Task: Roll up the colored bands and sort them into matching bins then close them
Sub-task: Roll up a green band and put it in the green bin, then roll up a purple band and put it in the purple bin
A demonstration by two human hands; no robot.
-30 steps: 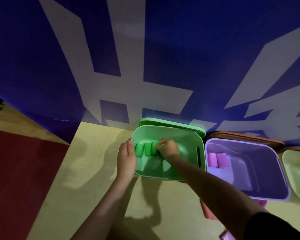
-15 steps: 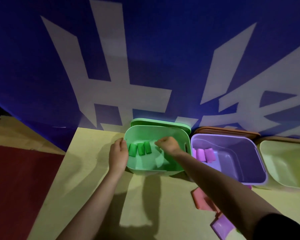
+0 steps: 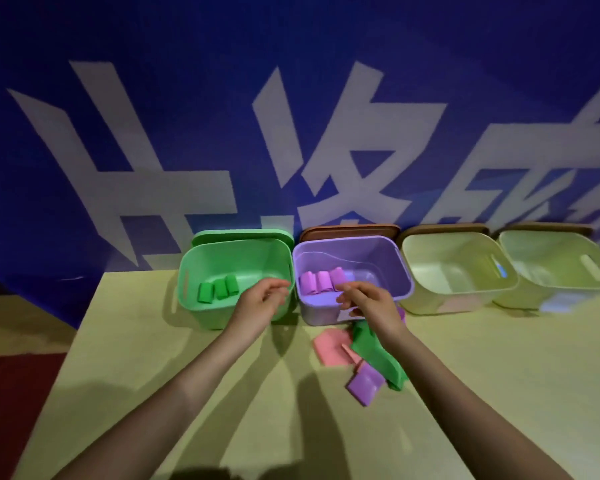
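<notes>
Head view looks down on a yellow table [image 3: 153, 358] set against a blue banner [image 3: 153, 98] with large pale characters. Four open bins stand in a row along the far edge. At the left, the green bin [image 3: 194, 306] holds three rolled green bands [image 3: 218, 289] lying side by side toward its left part, and a green lid [image 3: 243, 234] leans behind it. Just beside it to the right, the purple bin [image 3: 388, 258] holds three rolled pink-purple bands [image 3: 321, 281] near its left wall, with a brown lid [image 3: 350, 230] behind. Further right stand two pale yellow-green bins [image 3: 458, 271] and [image 3: 551, 268]. The left hand [image 3: 260, 304] hovers over the near right corner of the green bin, fingers loosely curled and apart, holding nothing. The right hand [image 3: 368, 301] hovers at the near rim of the purple bin, fingers relaxed and slightly spread, also gripping nothing that can be seen. The two hands are near each other but not touching. On the table just near the purple bin lie unrolled bands in a small heap: a pink band [image 3: 331, 349] to the left, a green band [image 3: 378, 358] partly under the right wrist, and a purple band [image 3: 364, 388] nearest the person.
</notes>
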